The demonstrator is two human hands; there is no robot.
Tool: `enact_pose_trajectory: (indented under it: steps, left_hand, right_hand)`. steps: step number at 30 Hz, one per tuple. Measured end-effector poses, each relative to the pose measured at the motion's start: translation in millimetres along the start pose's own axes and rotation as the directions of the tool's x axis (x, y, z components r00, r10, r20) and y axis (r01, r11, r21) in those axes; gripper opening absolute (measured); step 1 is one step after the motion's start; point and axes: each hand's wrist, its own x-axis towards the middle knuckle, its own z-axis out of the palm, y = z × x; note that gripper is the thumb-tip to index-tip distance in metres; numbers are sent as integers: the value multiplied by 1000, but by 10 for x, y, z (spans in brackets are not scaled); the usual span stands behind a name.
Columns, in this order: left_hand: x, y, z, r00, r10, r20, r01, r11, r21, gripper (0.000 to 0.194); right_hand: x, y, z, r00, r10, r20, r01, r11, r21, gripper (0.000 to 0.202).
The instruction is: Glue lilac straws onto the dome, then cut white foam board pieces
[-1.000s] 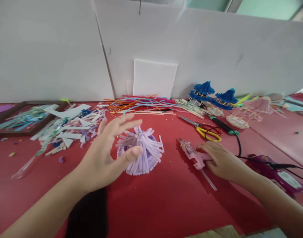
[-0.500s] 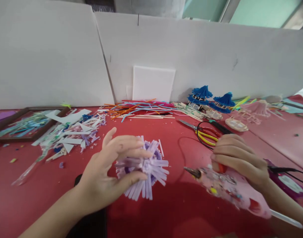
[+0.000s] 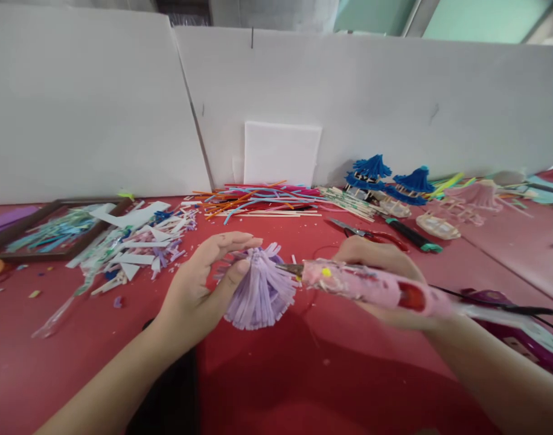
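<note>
A small light-purple roof of pipe-cleaner strips (image 3: 262, 296), cone-shaped with a fringed edge, is pinched near its top by my left hand (image 3: 208, 278). The thumb and fingers close around its peak from the left. My right hand (image 3: 385, 260) grips a pink glue gun (image 3: 367, 284), smeared with dried glue and dotted yellow. The gun lies nearly level, its dark nozzle meeting the right side of the purple strips; whether it touches them I cannot tell. A clear glue stick (image 3: 498, 315) sticks out of the gun's back end.
Scissors (image 3: 362, 232) and a dark green-tipped tool (image 3: 415, 235) lie behind my right hand. Blue fringed models (image 3: 369, 175) and a pink one (image 3: 476, 196) stand back right. Coloured sticks (image 3: 267, 199), paper scraps (image 3: 136, 241) and a brown frame (image 3: 14, 229) line the red table (image 3: 267, 386).
My right hand has brought the glue gun leftward up to the purple roof. The roof has tipped, so its side now faces me instead of its top.
</note>
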Motion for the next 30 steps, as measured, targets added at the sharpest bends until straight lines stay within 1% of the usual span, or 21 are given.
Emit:
enact_pose_trajectory:
  steps: [2, 4, 6, 8, 10, 12, 17, 21, 23, 27, 30]
  left_hand:
    - [-8, 14, -4, 1000, 13, 0, -13, 1000, -2, 21]
    - [-11, 31, -8, 1000, 21, 18, -22, 1000, 22, 23]
    - [-4, 55, -6, 999, 20, 31, -21, 999, 48, 26]
    - [11, 84, -1, 999, -7, 43, 5, 999, 46, 27]
    - [27, 112, 4, 996, -56, 63, 54, 998, 31, 26]
    - [37, 127, 7, 992, -95, 78, 93, 995, 20, 26]
    - [15, 109, 6, 994, -93, 56, 93, 996, 8, 25]
    - [-27, 85, -15, 993, -83, 86, 94, 986, -139, 25]
    - [-39, 74, -28, 992, -77, 95, 94, 979, -181, 25]
    - [-46, 57, -34, 994, -78, 71, 90, 977, -191, 24]
    - [-48, 53, -22, 996, -72, 55, 80, 981, -176, 22]
  right_hand:
    - [-4, 35, 65, 999, -15, 48, 13, 999, 39, 12]
    - [-65, 93, 125, 998, -30, 56, 26, 997, 71, 15]
    - [-145, 138, 166, 997, -66, 34, 63, 996, 66, 18]
    - [-205, 152, 186, 994, -108, 1, 108, 994, 20, 20]
    - [-231, 144, 191, 990, -137, -34, 136, 990, -34, 17]
    - [-235, 134, 192, 987, -156, -47, 152, 986, -71, 14]
    - [-218, 129, 209, 984, -171, -52, 163, 978, -127, 13]
    - [-186, 94, 224, 981, -184, -66, 174, 976, -133, 14]
    - [-166, 77, 228, 981, -187, -59, 177, 974, -143, 12]
    - [-134, 61, 233, 984, -171, -47, 160, 971, -176, 8]
    - [-109, 48, 226, 985, -159, -65, 146, 974, -176, 8]
